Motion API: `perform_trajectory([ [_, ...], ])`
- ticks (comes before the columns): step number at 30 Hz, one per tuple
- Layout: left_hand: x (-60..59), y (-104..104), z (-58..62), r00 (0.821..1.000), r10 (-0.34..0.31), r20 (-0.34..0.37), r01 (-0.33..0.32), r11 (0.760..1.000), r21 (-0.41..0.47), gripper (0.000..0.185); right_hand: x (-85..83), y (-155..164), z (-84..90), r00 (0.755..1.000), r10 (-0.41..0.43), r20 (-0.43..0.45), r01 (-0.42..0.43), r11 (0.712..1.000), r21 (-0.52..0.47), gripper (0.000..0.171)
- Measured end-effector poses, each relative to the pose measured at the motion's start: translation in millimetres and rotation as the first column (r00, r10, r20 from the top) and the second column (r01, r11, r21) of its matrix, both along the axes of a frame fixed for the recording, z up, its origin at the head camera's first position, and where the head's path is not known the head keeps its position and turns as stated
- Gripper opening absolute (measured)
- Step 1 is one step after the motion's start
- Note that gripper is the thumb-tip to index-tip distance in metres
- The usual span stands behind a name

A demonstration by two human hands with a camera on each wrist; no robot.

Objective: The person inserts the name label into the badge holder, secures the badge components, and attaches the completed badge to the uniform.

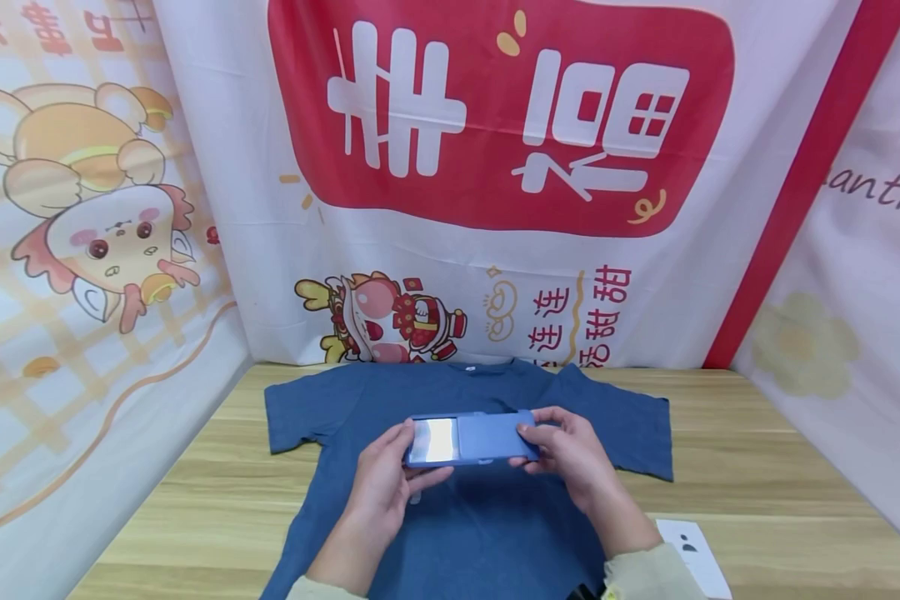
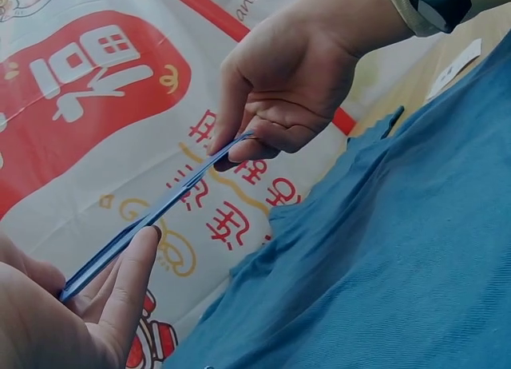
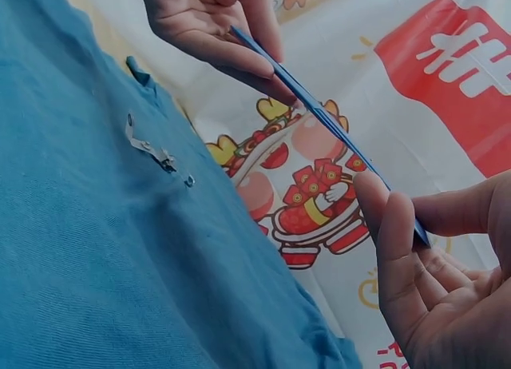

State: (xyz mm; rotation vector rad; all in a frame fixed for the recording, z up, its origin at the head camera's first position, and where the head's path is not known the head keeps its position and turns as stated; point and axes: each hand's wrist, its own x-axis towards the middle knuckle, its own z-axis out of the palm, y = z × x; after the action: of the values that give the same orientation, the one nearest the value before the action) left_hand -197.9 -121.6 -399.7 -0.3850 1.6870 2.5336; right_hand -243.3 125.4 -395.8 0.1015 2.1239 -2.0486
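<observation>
Blue on blue: a flat blue board (image 1: 471, 438) is held in mid-frame of the head view, just above a blue shirt (image 1: 487, 517) spread on the wooden table (image 1: 757, 467). The left hand (image 1: 386, 479) pinches the board's left end, thumb on top and fingers curled beneath; the right hand (image 1: 570, 450) pinches the right end the same way. Gripping it at both ends probably keeps so thin a sheet level and unbent.

The board's long axis runs left to right across the frame, roughly in line with the shirt's sleeves, with its broad face turned up toward the camera. Its left part shows a pale, shiny patch.

In the left wrist view the board (image 2: 152, 217) appears edge-on as a thin line, running from the left hand (image 2: 56, 321) at lower left up to the right hand (image 2: 279, 89) at upper centre. The right wrist view shows the same edge (image 3: 319, 117) slanting from upper centre to lower right.

The shirt lies flat with its collar toward the printed backdrop (image 1: 495, 125). A small white card (image 1: 692, 546) rests on the table at lower right.
</observation>
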Motion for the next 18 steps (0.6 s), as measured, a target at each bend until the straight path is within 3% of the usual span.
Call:
perform_trajectory([
  [12,-0.3,-3.1,-2.6,1.000,0.009,-0.002,-0.009,0.999,0.031,0.047,-0.4,2.7,-2.5,1.000,0.019,-0.017,-0.020,0.999,-0.041,0.048],
  [18,-0.3,-3.7,-3.6,1.000,0.016,-0.001,-0.016,0.999,0.040,0.046,-0.8,5.6,-5.0,0.999,0.002,-0.039,-0.004,0.999,-0.036,0.043],
])
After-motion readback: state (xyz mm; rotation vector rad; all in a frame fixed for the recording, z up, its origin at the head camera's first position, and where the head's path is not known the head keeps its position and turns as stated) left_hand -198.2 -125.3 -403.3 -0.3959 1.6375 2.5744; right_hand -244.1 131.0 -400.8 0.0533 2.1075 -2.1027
